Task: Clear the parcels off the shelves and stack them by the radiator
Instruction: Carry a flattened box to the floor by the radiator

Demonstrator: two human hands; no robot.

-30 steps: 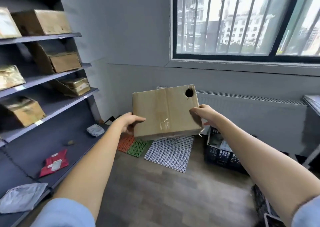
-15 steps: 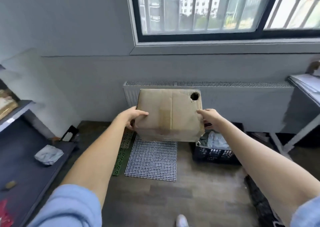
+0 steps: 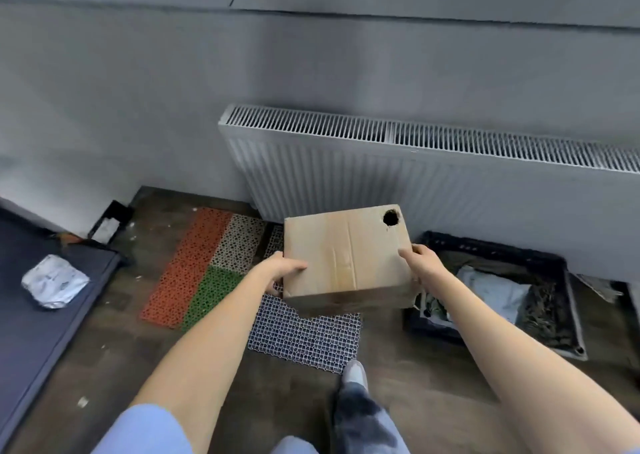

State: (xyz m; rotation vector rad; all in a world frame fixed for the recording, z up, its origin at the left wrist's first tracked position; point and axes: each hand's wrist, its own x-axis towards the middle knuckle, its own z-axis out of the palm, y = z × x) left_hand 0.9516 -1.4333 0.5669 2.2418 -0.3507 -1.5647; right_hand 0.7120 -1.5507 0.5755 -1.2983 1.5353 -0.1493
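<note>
I hold the cardboard parcel (image 3: 348,256) in the air above the mesh floor mat (image 3: 304,335), just before the radiator (image 3: 433,176); my left hand (image 3: 277,268) and right hand (image 3: 420,263) each keep a curled grip on one side.

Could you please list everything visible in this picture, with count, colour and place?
cardboard box: one, brown, round hole near its far right corner, held above the floor in front of the radiator
radiator: one, white, on the grey wall
floor mats: several, red, green, beige and white mesh, on the floor under and left of the box
crate: one, black, holding bags, on the floor right of the box
shelf: one, dark, at left
foil packet: one, silver, on the shelf
left hand: grips the box's left side
right hand: grips the box's right side
shoe: one, pale, near the mesh mat
</note>
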